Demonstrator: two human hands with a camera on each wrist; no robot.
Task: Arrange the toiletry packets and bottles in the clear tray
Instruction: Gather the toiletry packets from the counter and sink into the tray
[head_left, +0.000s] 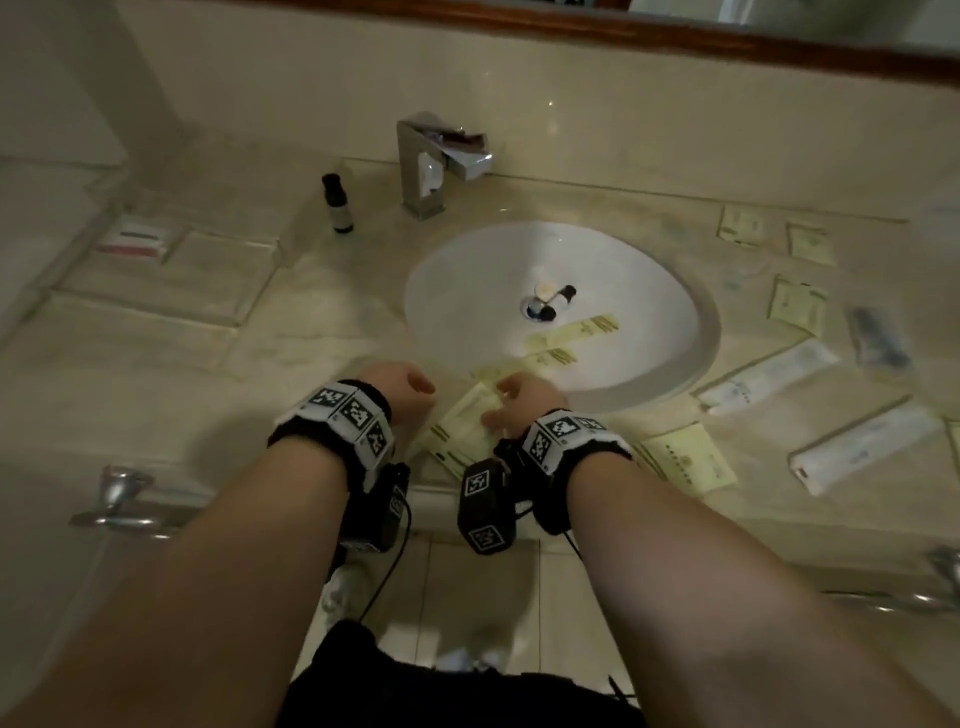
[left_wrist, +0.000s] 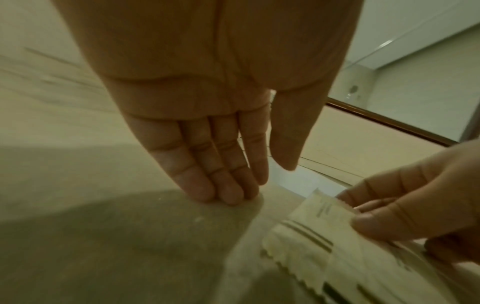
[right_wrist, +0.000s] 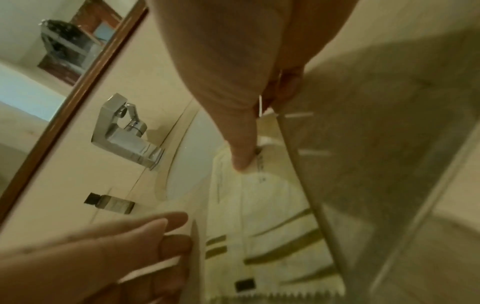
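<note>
A beige marble bathroom bench (head_left: 156, 364) with a white oval sink (head_left: 649, 312) set into it runs below a wood-framed mirror (head_left: 675, 31). At the bench's near edge, the person's right hand (head_left: 524, 410) grips a small stack of pale yellow toiletry packets (head_left: 457, 421), thumb and fingers curled onto them, pinching; the wrist views show serrated packet ends and olive stripes fanned under that grip. The left hand (head_left: 400, 387) lies just beside the stack, its fingers (left_wrist: 223, 185) straight and pressed together, tips touching the marble and holding nothing.

Two more yellow packets (head_left: 571, 332) lie inside the sink on its near slope, and two small bottles (head_left: 550, 296) lie at the drain. Another yellow packet (head_left: 691, 457) lies on the bench just right of the right wrist. Farther right, two long white packets (head_left: 769, 379) lie at a slant, a dark packet (head_left: 878, 338) sits beyond them, and three small yellow packets (head_left: 800, 306) are scattered toward the wall.

Behind the sink stands a square chrome faucet (head_left: 431, 166). A small dark-capped bottle (head_left: 337, 202) stands upright to its left. The clear tray (head_left: 171, 280) sits on the bench's far left, well apart from both hands, with a red-and-white striped item (head_left: 137, 241) at its back corner.
</note>
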